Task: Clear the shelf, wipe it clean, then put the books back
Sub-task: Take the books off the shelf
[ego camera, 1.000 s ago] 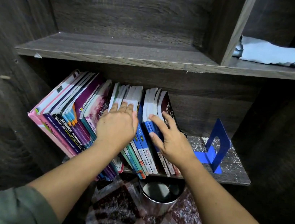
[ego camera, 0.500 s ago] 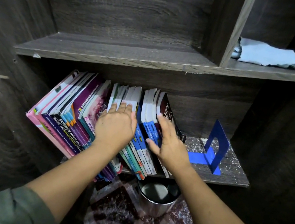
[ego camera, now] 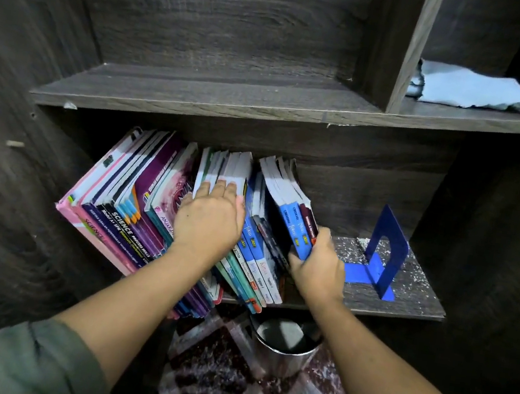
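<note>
Head view: books (ego camera: 138, 199) lean left on the lower shelf (ego camera: 404, 304), which is dusty at its bare right end; left hand (ego camera: 208, 223) flat, fingers straight, pressed on the middle spines, likely bracing the row so it won't topple; right hand (ego camera: 319, 265) curled round a few blue books (ego camera: 297, 222) at the row's right end, tilted out, probably first off; bookend (ego camera: 385, 247) stands apart; cloth (ego camera: 467, 89) on the shelf above; spines read "SCIENCE", "Fokus", "SPM".
</note>
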`<state>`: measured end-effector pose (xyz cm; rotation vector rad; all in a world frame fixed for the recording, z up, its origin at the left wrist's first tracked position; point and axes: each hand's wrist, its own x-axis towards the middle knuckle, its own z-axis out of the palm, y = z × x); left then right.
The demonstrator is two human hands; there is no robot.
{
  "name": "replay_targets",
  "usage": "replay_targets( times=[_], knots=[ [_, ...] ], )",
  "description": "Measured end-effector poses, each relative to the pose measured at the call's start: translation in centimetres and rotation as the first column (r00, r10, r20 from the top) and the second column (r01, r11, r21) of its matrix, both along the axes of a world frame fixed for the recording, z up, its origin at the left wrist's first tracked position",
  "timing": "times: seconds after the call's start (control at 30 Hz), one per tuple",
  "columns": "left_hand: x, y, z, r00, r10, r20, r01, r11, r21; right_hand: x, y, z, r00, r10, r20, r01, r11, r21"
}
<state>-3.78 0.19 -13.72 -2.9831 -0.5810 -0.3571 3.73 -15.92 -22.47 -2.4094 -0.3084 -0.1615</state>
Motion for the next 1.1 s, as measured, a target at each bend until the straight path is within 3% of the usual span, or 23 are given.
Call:
replay_targets(
  times=[0.1,0.2,0.27,0.33,0.47,0.6,0.8,0.97,1.1],
  knots=[
    [-0.6,-0.8,0.7,0.990,-0.075,0.118,0.064,0.994,0.090,-0.1,-2.0,1.4,0.987,0.013,0.159,0.008,0.991,-0.131],
    [-0.8,-3.1,2.2,0.904,-0.373,0.208,0.317,0.912,0.259,-1.1,-3.8,2.4,0.948,0.068,0.311,-0.013,0.985,-0.174],
    [-0.6,-5.4,3.5,0.833,-0.537,0.133,0.444,0.792,0.419,-2.2,-5.3,3.1,0.908,0.060,0.414,0.032,0.977,-0.213],
    [-0.4,-7.8,4.4,0.819,-0.573,-0.017,0.491,0.686,0.537,-3.9,-6.9,3.8,0.866,0.024,0.500,0.100,0.970,-0.221],
    [-0.8,-11.8,6.3,0.751,-0.632,-0.191,0.589,0.512,0.625,-7.6,-10.7,4.9,0.884,-0.028,0.466,0.106,0.984,-0.141],
    [-1.4,-16.2,8.0,0.664,-0.643,-0.380,0.726,0.436,0.532,-11.9,-15.4,5.6,0.968,-0.074,0.239,0.076,0.997,0.003],
    [-3.6,-26.3,4.0,0.375,-0.722,-0.581,0.909,0.165,0.382,-17.6,-24.2,1.4,0.972,-0.135,-0.193,0.122,0.989,-0.078],
    [-3.8,-31.7,-1.9,0.263,-0.716,-0.647,0.964,0.166,0.207,-20.2,-30.2,-2.8,0.942,-0.243,-0.232,0.210,0.965,-0.159],
    [-1.5,-36.1,-4.5,0.101,-0.745,-0.660,0.994,0.104,0.034,-20.3,-34.8,-6.1,0.891,-0.379,-0.250,0.315,0.913,-0.260]
  ],
)
